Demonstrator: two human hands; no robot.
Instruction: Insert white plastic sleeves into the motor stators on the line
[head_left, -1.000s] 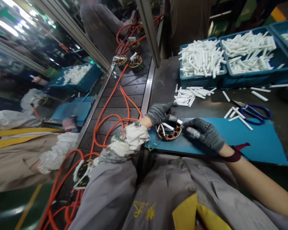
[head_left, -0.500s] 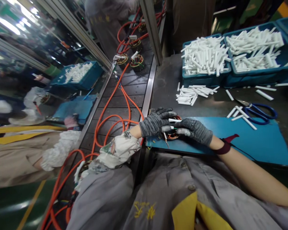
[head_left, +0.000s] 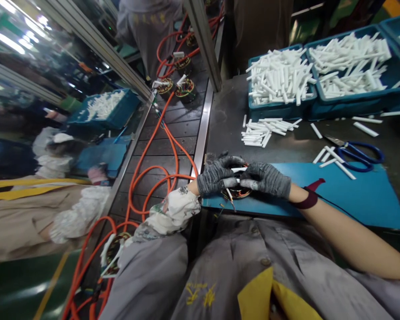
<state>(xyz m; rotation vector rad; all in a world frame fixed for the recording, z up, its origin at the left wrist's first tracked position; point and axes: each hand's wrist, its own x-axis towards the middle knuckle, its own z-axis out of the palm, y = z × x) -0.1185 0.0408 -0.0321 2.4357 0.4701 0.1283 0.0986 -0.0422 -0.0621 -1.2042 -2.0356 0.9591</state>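
Observation:
Both hands wear grey gloves and meet over a round copper-wound coil (head_left: 242, 193) at the left end of a blue mat (head_left: 360, 195). My left hand (head_left: 216, 175) has its fingertips closed on a white sleeve (head_left: 238, 170) above the coil. From the right, my right hand (head_left: 268, 178) pinches at the same spot, its thumb and fingers together near the other hand's thumb; what it grips is too small to make out. A thin wire with a white sleeve (head_left: 230, 194) sticks out of the coil toward my body.
Blue bins (head_left: 283, 100) of white sleeves stand at the back right, with loose sleeves (head_left: 266, 131) before them. Blue-handled scissors (head_left: 360, 156) lie right. A slatted conveyor (head_left: 153, 155) at left carries coils (head_left: 185, 89) and orange cables (head_left: 133, 195). Another person's sleeve (head_left: 83, 211) is far left.
My hands have drawn slightly closer together over the coil, and more of its near rim shows. The view has shifted a little. The other person's far hand has moved.

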